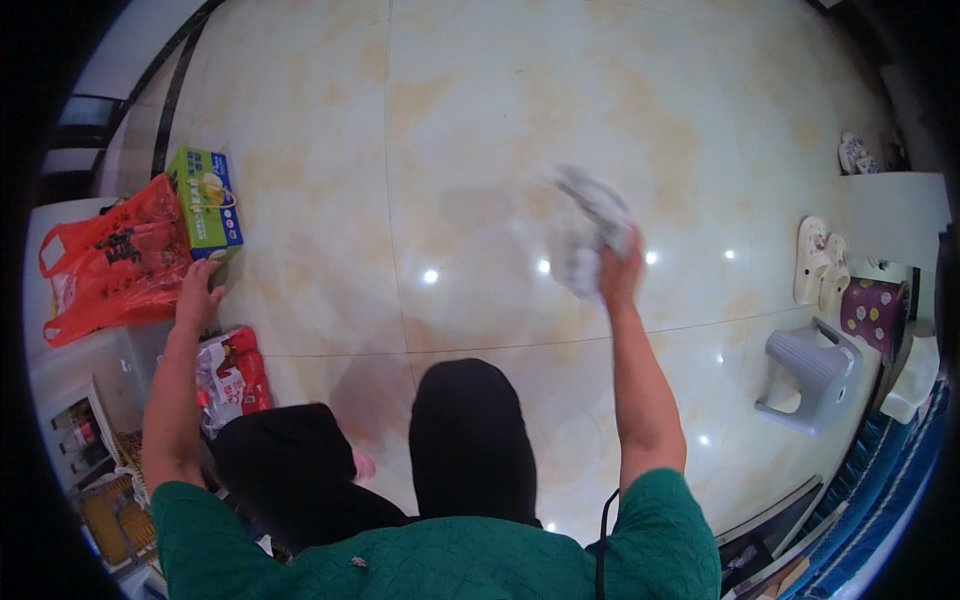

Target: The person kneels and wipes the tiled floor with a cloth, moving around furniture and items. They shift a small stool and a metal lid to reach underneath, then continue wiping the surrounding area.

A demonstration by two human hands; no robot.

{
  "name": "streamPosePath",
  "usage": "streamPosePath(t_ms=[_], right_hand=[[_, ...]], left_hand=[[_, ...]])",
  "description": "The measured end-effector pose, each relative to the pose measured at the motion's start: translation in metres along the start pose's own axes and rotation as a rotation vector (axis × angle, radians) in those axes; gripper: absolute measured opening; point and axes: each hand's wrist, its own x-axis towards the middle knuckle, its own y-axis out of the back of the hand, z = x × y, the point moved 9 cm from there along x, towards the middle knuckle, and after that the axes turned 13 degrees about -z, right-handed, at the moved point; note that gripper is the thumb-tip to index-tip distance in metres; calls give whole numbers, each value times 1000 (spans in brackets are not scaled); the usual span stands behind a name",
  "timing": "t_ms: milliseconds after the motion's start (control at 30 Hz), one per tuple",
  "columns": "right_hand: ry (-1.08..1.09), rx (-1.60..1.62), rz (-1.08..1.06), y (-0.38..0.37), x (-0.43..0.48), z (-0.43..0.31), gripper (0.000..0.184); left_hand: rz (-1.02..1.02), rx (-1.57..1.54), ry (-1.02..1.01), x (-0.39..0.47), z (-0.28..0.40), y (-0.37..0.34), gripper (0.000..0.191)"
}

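Observation:
My right hand [622, 274] is out over the tiled floor, gripping a white-and-grey item [604, 214]. Motion blurs it; its two parts look like a pair of slippers or sandals, but I cannot tell for sure. On the left, my left hand [199, 296] has its fingers apart and holds nothing that I can see. It is at the near end of a green-and-blue carton [206, 202] with a cord handle, close beside a full red plastic bag [127, 259]. Whether the fingertips touch the carton is unclear.
A red-and-clear plastic package [236, 379] is by my left knee. To the right are cream clogs [814, 259], a grey plastic stool [810, 375] and a purple patterned item [874, 315]. Patterned footwear [857, 155] shows behind a white cabinet [896, 214]. Glossy floor tiles [487, 112] extend ahead.

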Motion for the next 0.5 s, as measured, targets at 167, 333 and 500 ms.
streamPosePath(t_ms=[167, 333, 500], right_hand=[[-998, -215, 582, 213, -247, 157, 43], [-1115, 437, 736, 124, -261, 206, 44], [-843, -464, 214, 2, -33, 116, 59]], left_hand=[[-176, -26, -244, 27, 22, -17, 46], [-389, -146, -365, 93, 107, -73, 45], [-452, -105, -706, 162, 298, -68, 45]])
